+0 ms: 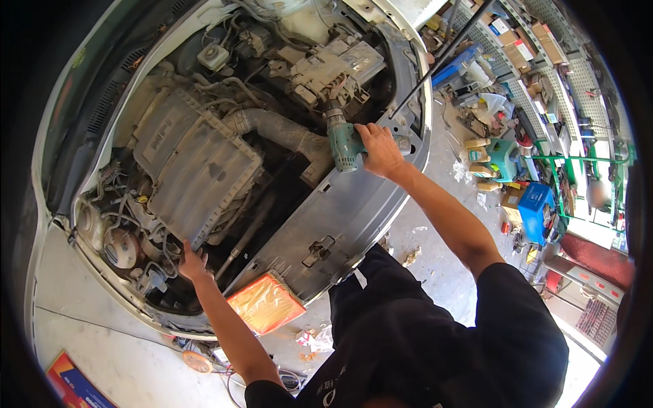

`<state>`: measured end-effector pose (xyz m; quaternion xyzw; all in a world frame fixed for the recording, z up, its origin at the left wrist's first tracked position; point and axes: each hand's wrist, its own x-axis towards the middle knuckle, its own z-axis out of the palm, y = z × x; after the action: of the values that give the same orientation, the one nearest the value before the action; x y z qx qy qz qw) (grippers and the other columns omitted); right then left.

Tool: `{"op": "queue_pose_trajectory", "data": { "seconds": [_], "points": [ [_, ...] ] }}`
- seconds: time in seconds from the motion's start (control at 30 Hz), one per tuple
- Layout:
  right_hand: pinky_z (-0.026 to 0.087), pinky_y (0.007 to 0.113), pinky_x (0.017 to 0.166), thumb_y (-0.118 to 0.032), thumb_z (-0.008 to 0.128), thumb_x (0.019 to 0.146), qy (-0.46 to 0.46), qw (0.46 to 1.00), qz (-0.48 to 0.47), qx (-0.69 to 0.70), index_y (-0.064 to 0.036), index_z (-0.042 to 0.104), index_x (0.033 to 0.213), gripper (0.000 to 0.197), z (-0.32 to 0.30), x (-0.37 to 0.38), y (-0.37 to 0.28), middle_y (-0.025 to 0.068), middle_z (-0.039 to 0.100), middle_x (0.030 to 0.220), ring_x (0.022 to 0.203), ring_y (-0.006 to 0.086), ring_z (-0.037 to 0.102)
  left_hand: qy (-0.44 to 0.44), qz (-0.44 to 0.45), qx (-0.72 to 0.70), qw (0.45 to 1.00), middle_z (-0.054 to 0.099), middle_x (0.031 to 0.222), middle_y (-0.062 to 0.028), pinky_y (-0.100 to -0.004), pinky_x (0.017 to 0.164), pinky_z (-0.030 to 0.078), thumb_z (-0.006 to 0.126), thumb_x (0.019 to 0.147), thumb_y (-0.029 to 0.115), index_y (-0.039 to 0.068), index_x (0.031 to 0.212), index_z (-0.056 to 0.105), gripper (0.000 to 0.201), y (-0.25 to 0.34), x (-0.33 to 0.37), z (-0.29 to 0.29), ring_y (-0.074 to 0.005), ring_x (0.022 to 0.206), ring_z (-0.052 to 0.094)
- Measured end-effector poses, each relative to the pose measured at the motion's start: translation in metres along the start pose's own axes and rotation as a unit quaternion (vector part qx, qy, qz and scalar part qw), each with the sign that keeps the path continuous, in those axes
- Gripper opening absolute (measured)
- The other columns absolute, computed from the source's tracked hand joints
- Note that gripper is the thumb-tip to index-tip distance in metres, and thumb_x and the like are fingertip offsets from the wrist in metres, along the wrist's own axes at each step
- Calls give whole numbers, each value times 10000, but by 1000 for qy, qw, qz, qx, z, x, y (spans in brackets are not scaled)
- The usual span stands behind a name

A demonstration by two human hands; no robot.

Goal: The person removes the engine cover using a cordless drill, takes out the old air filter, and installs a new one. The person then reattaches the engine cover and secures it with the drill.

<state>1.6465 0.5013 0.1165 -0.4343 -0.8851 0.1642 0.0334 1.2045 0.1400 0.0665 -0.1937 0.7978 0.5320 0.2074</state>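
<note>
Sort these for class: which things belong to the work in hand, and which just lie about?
Likely work:
green drill, in the right hand
engine cover, by the left hand
orange package, possibly

Lying about, apparently:
blue box
yellowish bottles
green container

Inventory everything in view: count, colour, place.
Car: 1, whitish, left half
Engine cover: 1, grey, mid-bay
Ribbed hose: 1, grey, right of engine cover
Drill: 1, green, right of hose
Packet: 1, orange, at car's front edge
Shelves: several, grey, upper right
Cartons: several, brown, on shelves
Bottles: several, tan, right of car
Container: 1, green, beside bottles
Box: 1, blue, below container
Clutter: uncountable, mixed, floor
Shirt: 1, black, bottom
Left grip: 1, bare, at engine cover's near edge
Right grip: 1, bare, on drill
</note>
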Motion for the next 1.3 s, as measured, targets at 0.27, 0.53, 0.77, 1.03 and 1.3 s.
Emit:
{"op": "queue_pose_trajectory", "data": {
  "seconds": [0.27, 0.53, 0.77, 1.03, 1.3],
  "points": [
    [425, 504, 996, -90, 808, 722, 5, 999, 7, -39, -86, 599, 1411, 719, -2, 5, -4, 137, 593, 1221, 1228, 353, 568, 66, 36, 39, 996, 720, 960, -92, -402, 589, 496, 818, 921, 364, -20, 1081, 740, 423, -8, 11, -7, -226, 790, 659],
    [435, 517, 1018, -19, 723, 735, 47, 999, -16, -7, -64, 590, 1424, 703, -18, -8, -3, 159, 600, 1307, 1284, 383, 562, 115, 59, 94, 987, 682, 756, -87, -372, 610, 499, 859, 884, 339, -32, 781, 696, 419, 10, -2, 10, -201, 674, 630],
    [574, 468, 928, -23, 682, 847, 34, 947, -108, 301, 2, 629, 1347, 503, 4, 13, -137, 225, 639, 1242, 1123, 405, 679, 49, 15, -25, 998, 697, 932, -84, -382, 660, 541, 831, 924, 285, -25, 985, 688, 347, -6, 25, -15, -207, 774, 652],
    [560, 505, 875, -298, 753, 951, -195, 919, 190, 286, 62, 747, 1076, 382, 71, 131, -211, 259, 738, 1044, 1064, 408, 719, -3, -18, 7, 1000, 718, 1142, -192, -450, 800, 645, 829, 940, 296, -80, 1164, 709, 454, 15, 18, -13, -322, 993, 719],
    [564, 495, 868, -358, 761, 956, -192, 923, 180, 282, 38, 746, 1135, 435, 87, 133, -207, 268, 720, 1193, 1149, 376, 691, -49, -55, 15, 997, 641, 1333, -167, -470, 816, 617, 822, 947, 387, -40, 1328, 668, 592, 6, 40, -22, -322, 1132, 633]
  ]
}}
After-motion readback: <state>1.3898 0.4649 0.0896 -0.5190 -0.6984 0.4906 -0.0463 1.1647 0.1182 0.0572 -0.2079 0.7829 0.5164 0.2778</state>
